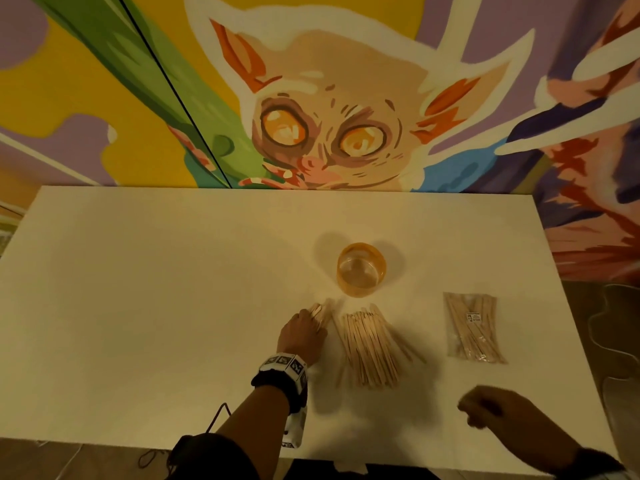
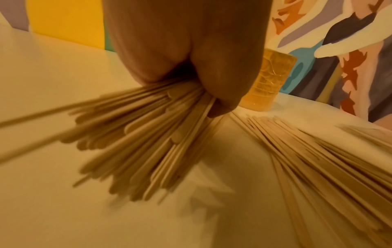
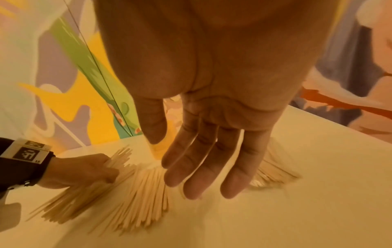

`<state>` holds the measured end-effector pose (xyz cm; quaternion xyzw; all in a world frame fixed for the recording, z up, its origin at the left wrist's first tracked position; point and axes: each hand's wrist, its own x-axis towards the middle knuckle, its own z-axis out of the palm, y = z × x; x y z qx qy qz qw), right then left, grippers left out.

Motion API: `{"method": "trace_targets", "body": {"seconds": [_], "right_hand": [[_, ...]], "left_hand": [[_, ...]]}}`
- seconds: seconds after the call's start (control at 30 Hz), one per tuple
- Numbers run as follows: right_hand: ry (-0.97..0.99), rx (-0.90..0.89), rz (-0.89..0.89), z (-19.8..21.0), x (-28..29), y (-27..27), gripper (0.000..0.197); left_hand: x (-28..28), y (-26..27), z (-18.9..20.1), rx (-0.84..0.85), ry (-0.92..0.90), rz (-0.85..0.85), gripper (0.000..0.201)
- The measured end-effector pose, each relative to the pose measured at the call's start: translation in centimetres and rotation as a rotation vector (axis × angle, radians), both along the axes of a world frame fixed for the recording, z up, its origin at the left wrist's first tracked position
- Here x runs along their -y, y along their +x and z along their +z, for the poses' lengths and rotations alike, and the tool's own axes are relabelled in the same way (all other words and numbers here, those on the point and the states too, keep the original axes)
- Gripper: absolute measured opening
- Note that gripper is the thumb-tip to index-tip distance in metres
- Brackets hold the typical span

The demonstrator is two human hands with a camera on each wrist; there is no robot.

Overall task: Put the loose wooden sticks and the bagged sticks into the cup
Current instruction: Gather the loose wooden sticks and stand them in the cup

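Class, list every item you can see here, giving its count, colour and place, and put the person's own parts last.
Cup: one, clear amber, upright mid-table, empty.
Loose sticks: one fanned pile, pale wood, in front of the cup.
Gripped bundle: one bunch, pale wood, in the left hand.
Bagged sticks: one clear bag, pale wood, right of the pile.
Table: one, white.
Mural: one, multicoloured, on the wall behind.
Wrist band: one, black and white, left wrist.
Left hand: grips the bundle.
Right hand: fingers relaxed, holding nothing.
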<state>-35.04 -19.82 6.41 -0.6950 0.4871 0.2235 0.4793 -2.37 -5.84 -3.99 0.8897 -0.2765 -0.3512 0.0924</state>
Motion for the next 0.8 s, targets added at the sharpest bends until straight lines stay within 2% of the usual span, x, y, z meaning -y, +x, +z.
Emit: {"method": "trace_targets", "body": {"seconds": [0.1,0.17,0.3,0.4,0.5,0.6,0.67,0.8], "right_hand": [[-0.041,0.069,0.036,0.1,0.3,2.7,0.018],[-0.046,0.131,0.058,-0.2,0.0,4.5,0.014],[0.022,0.284,-0.040,-0.5,-0.9,8.1,0.015],[0.199,0.343,-0.231,-0.7,-2.0,11.1,0.024],[0.416,0.360,-0.429,-0.6,-3.1,14.3,0.035],[0.569,0.329,-0.444,0.0,-4.1,17.1,0.050],[0.676,0.326,-0.457,0.2,-4.6,18.5,0.061],[0.868,0.380,-0.600,0.3,-5.2,19.9,0.080]], "left_hand": [[-0.4,0.4,0.3,0.017,-0.031,0.041,0.036],[-0.7,0.7,0.5,-0.012,-0.121,0.125,0.030],[-1.1,1.7,1.5,-0.134,-0.335,0.312,0.025],[-1.2,2.2,3.2,-0.187,-0.458,0.400,0.020],[-0.8,2.2,5.7,-0.203,-0.622,0.423,0.004],[-0.2,1.7,8.8,-0.245,-0.780,0.415,0.020],[0.3,1.1,10.8,-0.292,-0.872,0.415,0.019],[1.6,0.0,13.6,-0.382,-0.996,0.452,0.018]]}}
